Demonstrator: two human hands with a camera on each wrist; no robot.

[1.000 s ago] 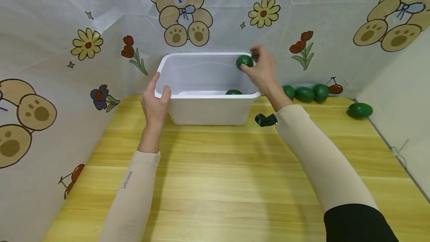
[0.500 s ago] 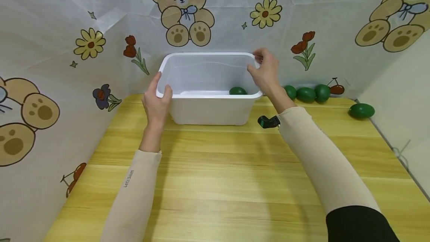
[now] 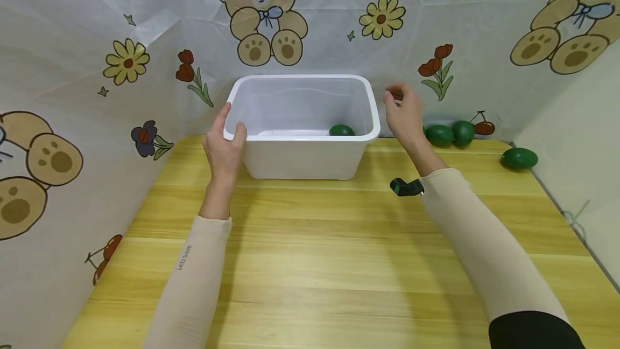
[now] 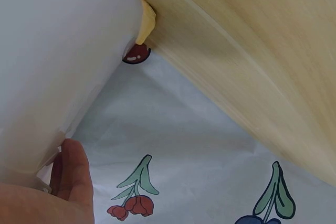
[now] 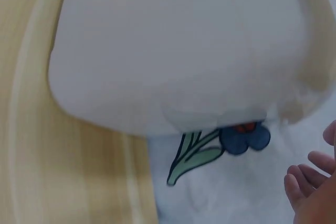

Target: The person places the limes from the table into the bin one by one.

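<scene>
A white plastic bin (image 3: 305, 160) stands against the back cloth. My left hand (image 3: 223, 147) holds its left rim, thumb on the near side and fingers along the outer wall; the left wrist view shows those fingers (image 4: 79, 174) at the bin's side. Inside the bin, one smooth dark green oval fruit (image 3: 341, 130), like an avocado, shows above the front rim; the rest of the floor near it is hidden. My right hand (image 3: 404, 114) is off the bin's right side, holding nothing, its fingers loosely curled. In the right wrist view its fingertips (image 5: 294, 182) are apart from the bin wall.
Right of my right hand, green fruits (image 3: 439, 136) lie in a row along the back, one mostly hidden by the hand. Another green fruit (image 3: 519, 159) lies by the right table edge. A printed cloth (image 3: 329, 53) hangs behind the wooden table (image 3: 310, 263).
The green fruit in my right hand was let go into the bin. That hand then moved right, away from the rim. My left hand has kept its hold on the bin.
</scene>
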